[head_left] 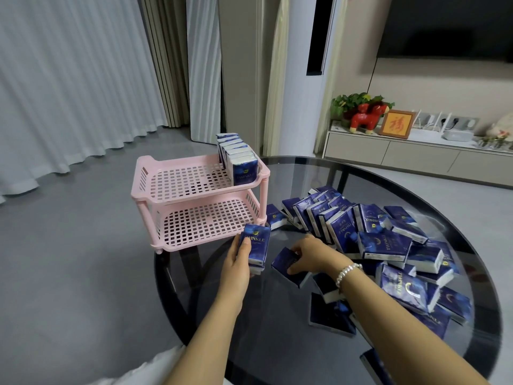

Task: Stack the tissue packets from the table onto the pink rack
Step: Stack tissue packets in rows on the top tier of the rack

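I am looking down at a round dark glass table (277, 343). My left hand (238, 262) grips a small upright stack of blue tissue packets (256, 248), thumb across the front face, fingers curled behind — the stack's long axis points up and away from me. My right hand (308, 255) is curled over one more packet (288, 266) lying flat on the glass, just to the right of the left hand; whether it has been lifted clear I cannot tell.

The pink rack (200, 201) stands at the table's far left edge, directly ahead of my left hand and very near it. Both of its tiers open toward me. On the top tier, a row of packets (238, 155) stands on end against the right side, with bare grid to the left of it; the lower tier holds nothing I can see.

The loose pile of packets (388, 245) spreads out to my right, well within reach of the right hand.

So the left hand is the nearer one to the rack — I judge its stack goes forward and up, kept upright, to stand beside that row.
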Demonstrator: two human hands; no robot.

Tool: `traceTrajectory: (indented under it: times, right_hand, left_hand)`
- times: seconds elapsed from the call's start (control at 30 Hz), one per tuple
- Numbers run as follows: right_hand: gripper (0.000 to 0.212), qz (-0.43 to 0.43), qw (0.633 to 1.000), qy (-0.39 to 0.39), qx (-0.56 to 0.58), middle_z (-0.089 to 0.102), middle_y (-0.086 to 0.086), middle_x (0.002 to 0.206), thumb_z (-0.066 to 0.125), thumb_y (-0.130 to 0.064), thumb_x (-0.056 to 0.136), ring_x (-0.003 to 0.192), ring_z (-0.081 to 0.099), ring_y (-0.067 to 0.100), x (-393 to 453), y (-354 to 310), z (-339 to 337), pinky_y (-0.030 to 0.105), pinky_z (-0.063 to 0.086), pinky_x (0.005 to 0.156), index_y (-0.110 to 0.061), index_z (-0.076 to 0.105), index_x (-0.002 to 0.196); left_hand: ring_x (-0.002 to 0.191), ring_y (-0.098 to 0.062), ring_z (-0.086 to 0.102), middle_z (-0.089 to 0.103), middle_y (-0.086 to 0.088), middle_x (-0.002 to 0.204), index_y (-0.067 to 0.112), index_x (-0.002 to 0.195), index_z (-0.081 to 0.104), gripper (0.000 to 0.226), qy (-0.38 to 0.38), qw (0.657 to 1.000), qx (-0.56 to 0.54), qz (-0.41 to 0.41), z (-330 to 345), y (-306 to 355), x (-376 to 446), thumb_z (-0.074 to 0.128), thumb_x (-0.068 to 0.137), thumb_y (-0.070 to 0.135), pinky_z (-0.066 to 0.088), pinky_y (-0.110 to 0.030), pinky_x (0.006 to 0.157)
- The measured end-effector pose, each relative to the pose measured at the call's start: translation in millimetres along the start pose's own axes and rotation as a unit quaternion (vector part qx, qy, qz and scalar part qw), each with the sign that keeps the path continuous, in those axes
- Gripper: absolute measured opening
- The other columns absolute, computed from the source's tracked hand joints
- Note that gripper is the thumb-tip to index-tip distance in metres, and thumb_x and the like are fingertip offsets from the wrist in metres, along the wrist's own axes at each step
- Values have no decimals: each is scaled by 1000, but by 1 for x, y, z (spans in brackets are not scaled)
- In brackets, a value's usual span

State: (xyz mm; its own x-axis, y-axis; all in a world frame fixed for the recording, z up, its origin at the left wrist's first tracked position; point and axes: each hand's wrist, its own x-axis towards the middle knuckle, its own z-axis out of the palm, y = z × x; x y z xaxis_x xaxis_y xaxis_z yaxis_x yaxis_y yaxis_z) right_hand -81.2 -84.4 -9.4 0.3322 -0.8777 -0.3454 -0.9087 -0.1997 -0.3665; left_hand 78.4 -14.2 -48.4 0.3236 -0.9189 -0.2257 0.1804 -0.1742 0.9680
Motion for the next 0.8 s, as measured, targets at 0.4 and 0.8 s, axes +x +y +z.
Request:
traceTrajectory:
  times: [0.4,0.8]
  right_hand:
    - [46,-33,886,131,444,64,4,102,59,-9,86,84,65,17,-17,-18,3,33,53,76,-26,46,127]
    - [18,-29,668,187,719,64,14,106,59,-8,86,90,64,24,-23,-41,16,45,54,83,-15,56,102]
  left_hand:
    - [123,-22,54,56,2,136,38,140,43,46,6,1000,-3,22,-6,1,-4,47,95,45,39,-48,108]
    - [130,-21,47,43,1,145,56,134,37,90,14,999,23,31,-10,-13,6,48,52,92,37,-48,110]
